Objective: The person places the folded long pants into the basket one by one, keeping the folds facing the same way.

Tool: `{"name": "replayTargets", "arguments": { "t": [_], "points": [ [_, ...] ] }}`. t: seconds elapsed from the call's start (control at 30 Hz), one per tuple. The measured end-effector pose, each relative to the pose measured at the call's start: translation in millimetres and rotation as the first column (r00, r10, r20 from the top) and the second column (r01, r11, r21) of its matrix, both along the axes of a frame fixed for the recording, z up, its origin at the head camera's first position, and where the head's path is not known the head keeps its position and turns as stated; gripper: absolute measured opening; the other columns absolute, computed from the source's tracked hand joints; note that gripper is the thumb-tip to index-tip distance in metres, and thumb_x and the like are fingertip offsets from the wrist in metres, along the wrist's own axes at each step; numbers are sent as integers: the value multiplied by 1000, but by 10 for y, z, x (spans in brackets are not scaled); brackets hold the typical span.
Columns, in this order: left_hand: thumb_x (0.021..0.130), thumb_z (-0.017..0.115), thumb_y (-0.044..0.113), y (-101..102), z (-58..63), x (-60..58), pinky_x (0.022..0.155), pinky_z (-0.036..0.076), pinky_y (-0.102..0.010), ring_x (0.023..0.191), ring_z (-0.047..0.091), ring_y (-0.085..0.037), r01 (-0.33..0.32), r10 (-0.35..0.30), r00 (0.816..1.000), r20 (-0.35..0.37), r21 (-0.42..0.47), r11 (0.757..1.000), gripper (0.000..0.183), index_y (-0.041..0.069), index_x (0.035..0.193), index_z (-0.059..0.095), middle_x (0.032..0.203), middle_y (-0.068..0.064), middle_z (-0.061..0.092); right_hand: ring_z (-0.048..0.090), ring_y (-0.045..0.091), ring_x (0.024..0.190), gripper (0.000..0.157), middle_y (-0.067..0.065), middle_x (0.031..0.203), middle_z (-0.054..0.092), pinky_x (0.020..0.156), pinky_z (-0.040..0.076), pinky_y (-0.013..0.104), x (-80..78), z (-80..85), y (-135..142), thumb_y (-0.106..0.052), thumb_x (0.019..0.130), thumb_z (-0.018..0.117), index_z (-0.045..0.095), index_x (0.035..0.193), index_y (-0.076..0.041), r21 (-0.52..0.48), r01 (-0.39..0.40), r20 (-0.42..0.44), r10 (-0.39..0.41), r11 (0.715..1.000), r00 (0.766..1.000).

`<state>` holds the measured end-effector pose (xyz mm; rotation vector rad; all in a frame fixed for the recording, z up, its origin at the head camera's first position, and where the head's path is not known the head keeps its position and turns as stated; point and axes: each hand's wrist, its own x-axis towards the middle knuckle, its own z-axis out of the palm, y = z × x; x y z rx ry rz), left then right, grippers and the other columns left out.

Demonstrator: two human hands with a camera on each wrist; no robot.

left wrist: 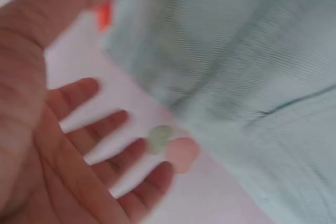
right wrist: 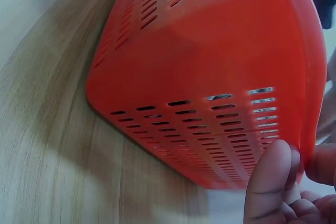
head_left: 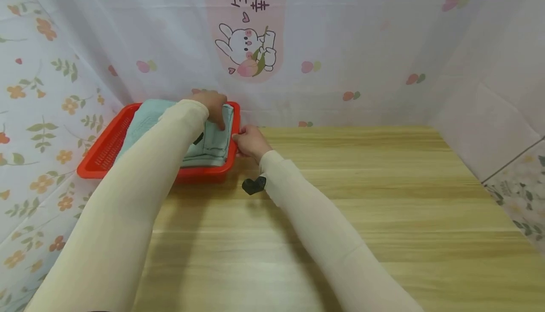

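Note:
In the head view, a red plastic basket stands at the back left, with pale blue-green folded cloth inside it. Over the basket's back right part is my left hand. The left wrist view shows its fingers spread and fairly straight beside the cloth, with nothing held between them; the thumb tip runs out of view. My right hand pinches the basket's right rim between thumb and fingers. From the right wrist view, the slotted basket wall shows close up, with fingers curled at the rim.
The basket is on a wood-grain table. Behind it hangs a white curtain with a rabbit print, and a flowered cloth hangs close along the left. A dark heart-shaped piece sits by the right cuff.

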<state>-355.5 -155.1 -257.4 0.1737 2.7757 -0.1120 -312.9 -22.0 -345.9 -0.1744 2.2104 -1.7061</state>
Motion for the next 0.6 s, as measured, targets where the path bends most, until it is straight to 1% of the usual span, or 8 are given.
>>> {"name": "replayTargets", "arguments": {
  "t": [0.07, 0.13, 0.23, 0.33, 0.47, 0.53, 0.57, 0.6],
  "points": [
    [60, 83, 33, -16, -116, -83, 93, 35, -57, 107, 41, -34, -24, 24, 1000, 12, 35, 999, 88, 15, 135, 40, 120, -15, 48, 61, 33, 67, 16, 13, 79, 57, 73, 53, 46, -12, -7, 8, -15, 94, 51, 50, 98, 0, -7, 5, 1, -5, 1000, 1000],
    [52, 88, 35, -37, -229, -132, 83, 45, -52, 108, 37, -34, -105, 101, 993, 58, 65, 992, 103, 22, 139, 35, 121, -15, 43, 60, 32, 65, 16, 13, 78, 56, 75, 52, 48, -17, -16, 1, -15, 94, 51, 50, 98, 0, -17, 0, 6, 0, 1000, 1000],
    [42, 90, 35, -73, -347, -177, 67, 50, -48, 108, 31, -35, -236, 227, 969, 97, 97, 967, 115, 32, 141, 31, 123, -16, 35, 60, 34, 66, 16, 14, 78, 56, 75, 51, 49, -13, -22, -22, -14, 94, 51, 49, 99, 1, -34, -9, 2, 9, 999, 1000],
    [35, 91, 33, -65, -363, -215, 58, 51, -47, 107, 29, -36, -346, 327, 935, 141, 149, 926, 121, 38, 141, 31, 125, -14, 31, 61, 32, 66, 17, 13, 80, 57, 69, 54, 44, -11, -10, -11, -14, 94, 51, 50, 100, 1, -10, -1, -23, 1, 1000, 1000],
    [29, 92, 31, -87, -390, -301, 55, 51, -46, 108, 28, -36, -423, 380, 898, 223, 198, 884, 127, 42, 140, 30, 128, -11, 30, 63, 39, 77, 16, 13, 86, 57, 59, 54, 32, -10, 10, 17, -14, 93, 51, 51, 99, 2, 21, 8, -32, -7, 1000, 999],
    [28, 92, 32, -111, -398, -318, 57, 51, -46, 109, 28, -36, -434, 382, 890, 249, 205, 877, 128, 42, 140, 30, 128, -10, 30, 62, 41, 82, 16, 14, 87, 57, 56, 53, 29, -11, 10, 13, -14, 93, 52, 51, 99, 1, 23, 5, -27, -5, 1000, 1000],
    [29, 92, 32, -119, -395, -309, 58, 52, -45, 109, 28, -36, -427, 374, 893, 249, 208, 880, 128, 41, 140, 30, 128, -10, 30, 62, 42, 82, 16, 14, 87, 57, 56, 53, 28, -12, 7, 7, -14, 93, 52, 51, 99, 1, 22, 5, -24, -4, 1000, 1000],
    [31, 92, 32, -125, -381, -287, 59, 52, -45, 110, 28, -36, -432, 375, 889, 263, 210, 877, 125, 40, 140, 30, 127, -11, 30, 62, 40, 79, 15, 14, 87, 57, 56, 53, 28, -13, 4, 1, -14, 93, 52, 51, 98, 0, 28, 5, -25, -4, 1000, 1000]
  ]
}}
